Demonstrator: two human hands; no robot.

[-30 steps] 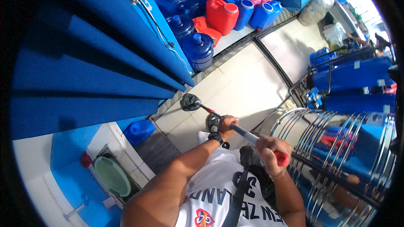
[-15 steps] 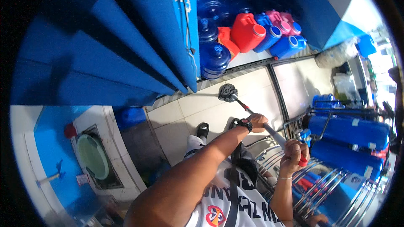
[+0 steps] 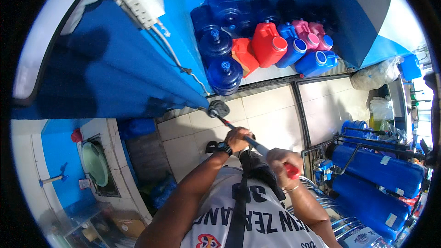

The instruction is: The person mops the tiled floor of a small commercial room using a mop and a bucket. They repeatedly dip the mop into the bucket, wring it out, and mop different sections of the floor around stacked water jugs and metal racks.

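A mop (image 3: 218, 109) with a dark grey head rests on the tiled floor beside the bottom of the blue curtain. Its pole slants back toward my body. My left hand (image 3: 238, 138), with a black watch at the wrist, is closed round the lower part of the pole. Higher up, near the red end grip, my right hand (image 3: 282, 161) is wrapped round the same pole and looks slightly blurred. Just beyond the mop head stands a dark blue round water jug (image 3: 225, 76).
Red, blue and pink jerrycans (image 3: 270, 46) and more round jugs stand on a raised ledge ahead. A blue curtain (image 3: 138, 73) hangs at left, above a sink with a green basin (image 3: 95, 163). Blue tanks (image 3: 376, 163) and metal rails are at right.
The mop head has slid left across the floor to the curtain's edge. Both hands have moved left with the pole, and the view has shifted.
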